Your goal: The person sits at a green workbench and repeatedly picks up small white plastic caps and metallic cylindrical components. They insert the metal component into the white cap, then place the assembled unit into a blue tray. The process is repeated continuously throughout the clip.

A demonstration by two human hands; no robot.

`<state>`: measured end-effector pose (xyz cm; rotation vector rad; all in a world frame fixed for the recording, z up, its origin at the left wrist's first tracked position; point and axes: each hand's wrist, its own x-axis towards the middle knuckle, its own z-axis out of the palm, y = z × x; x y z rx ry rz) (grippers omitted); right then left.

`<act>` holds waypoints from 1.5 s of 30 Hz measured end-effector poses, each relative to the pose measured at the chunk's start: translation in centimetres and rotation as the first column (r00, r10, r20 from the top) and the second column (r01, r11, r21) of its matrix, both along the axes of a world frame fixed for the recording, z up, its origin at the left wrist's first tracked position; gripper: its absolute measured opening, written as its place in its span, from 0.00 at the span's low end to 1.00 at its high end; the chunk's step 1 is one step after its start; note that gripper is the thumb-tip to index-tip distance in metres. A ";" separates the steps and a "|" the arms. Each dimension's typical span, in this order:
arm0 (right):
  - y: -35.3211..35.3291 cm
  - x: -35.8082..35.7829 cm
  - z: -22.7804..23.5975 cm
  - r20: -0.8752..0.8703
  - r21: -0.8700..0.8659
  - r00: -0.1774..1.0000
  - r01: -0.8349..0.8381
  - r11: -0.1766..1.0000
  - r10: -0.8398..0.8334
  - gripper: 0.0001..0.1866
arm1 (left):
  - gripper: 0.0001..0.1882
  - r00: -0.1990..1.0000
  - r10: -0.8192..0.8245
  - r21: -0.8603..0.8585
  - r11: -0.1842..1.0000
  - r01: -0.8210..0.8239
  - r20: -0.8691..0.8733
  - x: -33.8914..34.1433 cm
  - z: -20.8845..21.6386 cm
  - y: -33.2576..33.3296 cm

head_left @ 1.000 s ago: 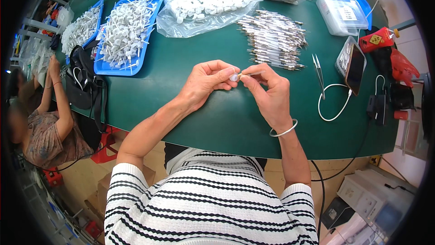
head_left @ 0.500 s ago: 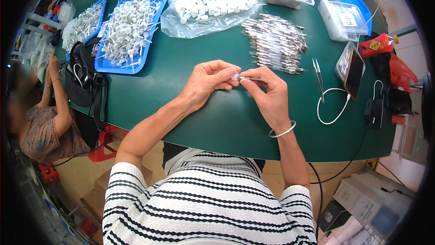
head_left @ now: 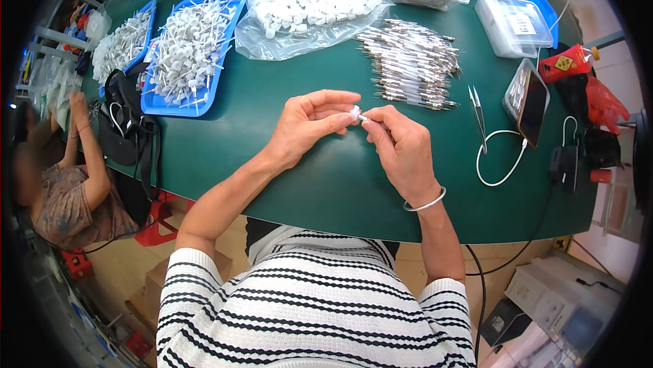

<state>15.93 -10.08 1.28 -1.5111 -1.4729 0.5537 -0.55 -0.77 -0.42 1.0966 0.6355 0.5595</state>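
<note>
My left hand (head_left: 309,123) pinches a small white plastic cap (head_left: 355,113) between thumb and forefinger, its other fingers loosely stretched. Facing it, my right hand (head_left: 401,140) is closed on a thin metal pin (head_left: 364,118) whose end meets the cap; most of the pin is hidden by the fingers. Both hands are over the green table, near its front edge. Beyond them lie a pile of slim metal-and-white pins (head_left: 411,62) and a clear plastic bag (head_left: 272,45) heaped with white caps (head_left: 320,4).
A blue tray (head_left: 219,86) holds white caps with pins in them; a second blue tray (head_left: 148,35) stands farther left. Tweezers (head_left: 478,116), a phone (head_left: 532,109) with a white cable, and clear boxes (head_left: 500,31) lie right. A black bag (head_left: 122,130) and another person (head_left: 81,191) are left.
The fingers of my right hand have curled in closer around the pin, hiding more of it. The cap has turned slightly in my left fingers, and those fingers have straightened a little.
</note>
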 end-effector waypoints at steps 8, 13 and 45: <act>0.0 0.2 0.2 0.076 -0.040 0.996 -0.038 0.998 0.041 0.03 | 0.12 1.000 -0.024 -0.004 1.000 0.024 -0.002 -0.2 0.0 0.0; -0.2 0.1 0.1 0.095 -0.028 0.995 -0.029 0.999 0.032 0.04 | 0.11 0.999 -0.051 0.009 0.999 0.051 -0.002 -0.2 -0.2 0.1; -0.7 0.4 -1.3 -0.487 -0.060 0.853 -0.245 0.968 0.186 0.06 | 0.09 0.978 -0.096 0.304 0.952 0.036 0.184 -0.7 0.5 -0.8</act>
